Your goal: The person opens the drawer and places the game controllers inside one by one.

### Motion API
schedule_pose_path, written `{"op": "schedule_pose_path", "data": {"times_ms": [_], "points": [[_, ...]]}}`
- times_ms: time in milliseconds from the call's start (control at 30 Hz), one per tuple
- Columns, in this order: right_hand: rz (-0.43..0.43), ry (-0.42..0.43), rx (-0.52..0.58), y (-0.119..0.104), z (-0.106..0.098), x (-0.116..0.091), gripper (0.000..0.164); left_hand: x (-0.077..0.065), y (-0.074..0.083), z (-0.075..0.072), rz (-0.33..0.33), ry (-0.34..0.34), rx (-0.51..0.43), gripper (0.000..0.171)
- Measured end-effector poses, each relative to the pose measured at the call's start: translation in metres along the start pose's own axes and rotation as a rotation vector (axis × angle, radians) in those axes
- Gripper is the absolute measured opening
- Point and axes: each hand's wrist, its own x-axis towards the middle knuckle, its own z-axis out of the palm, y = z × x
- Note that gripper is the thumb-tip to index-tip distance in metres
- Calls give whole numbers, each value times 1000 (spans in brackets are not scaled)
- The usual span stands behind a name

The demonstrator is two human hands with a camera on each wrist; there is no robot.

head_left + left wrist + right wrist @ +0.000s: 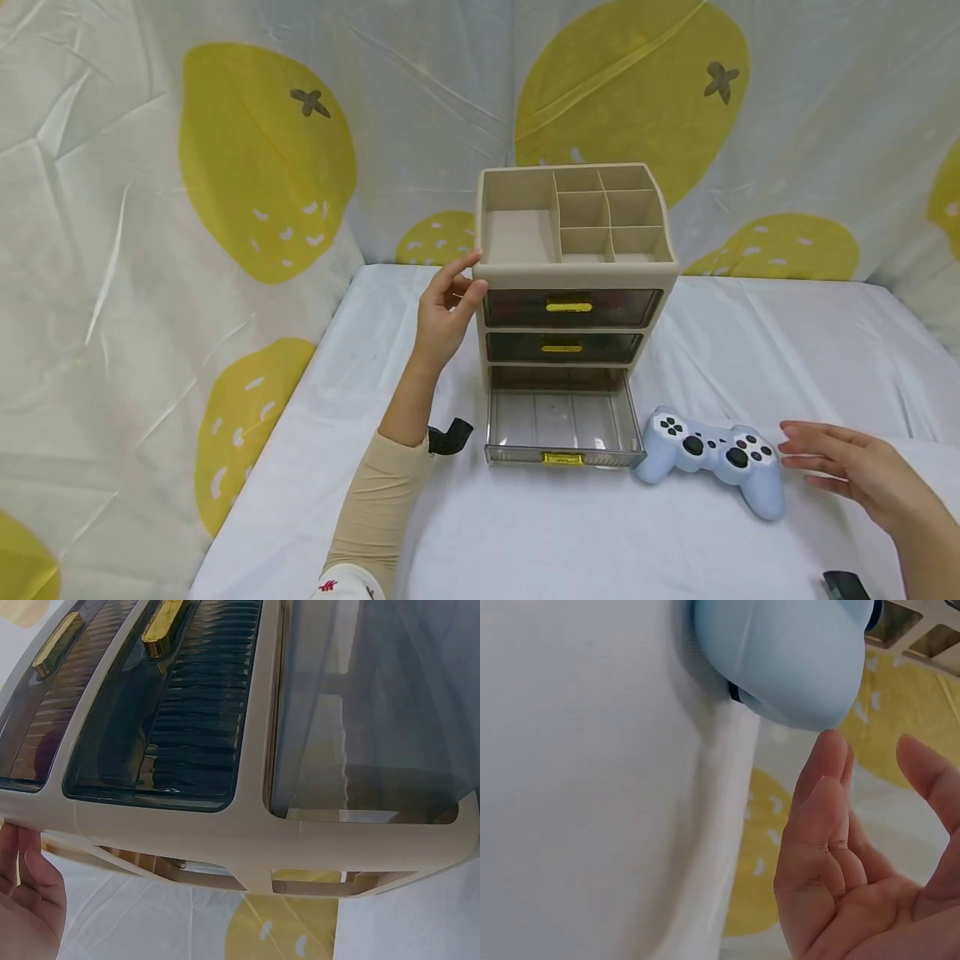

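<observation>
A beige desktop drawer organizer [577, 273] stands upright, its bottom transparent drawer [566, 417] pulled out with nothing seen inside. My left hand [444, 321] touches the organizer's upper left edge with fingertips and thumb; in the left wrist view those fingers [30, 859] lie against its side wall. To the right of the drawer lies a light blue game controller [712, 454], buttons up, its left grip beside the drawer's front corner. My right hand [862, 471] hovers just right of the controller, fingers loosely extended and holding nothing; the right wrist view shows its fingertips close to the controller's grip [787, 667].
Two dark-fronted drawers with gold handles, the upper [573, 308] and the middle [564, 347], are closed. Divided compartments [585, 208] form the organizer's top. A white cloth [600, 533] covers the table, and a lemon-print curtain [420, 100] hangs behind and at the left.
</observation>
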Motion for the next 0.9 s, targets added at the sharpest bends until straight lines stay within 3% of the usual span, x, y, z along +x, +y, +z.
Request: {"op": "schedule_pose_path", "data": {"times_ms": [233, 400, 500, 667, 900], "points": [[70, -4, -14, 3, 7, 1, 34, 0, 0, 0, 3, -2, -1, 71], [88, -23, -107, 4, 9, 3, 29, 0, 1, 0, 4, -3, -1, 71], [120, -31, -164, 1, 10, 6, 16, 0, 1, 0, 5, -3, -5, 71], [174, -60, -232, -4, 14, 10, 68, 0, 1, 0, 6, -3, -10, 71], [163, -105, -265, -2, 18, 11, 75, 0, 1, 0, 3, -5, -2, 71]]}}
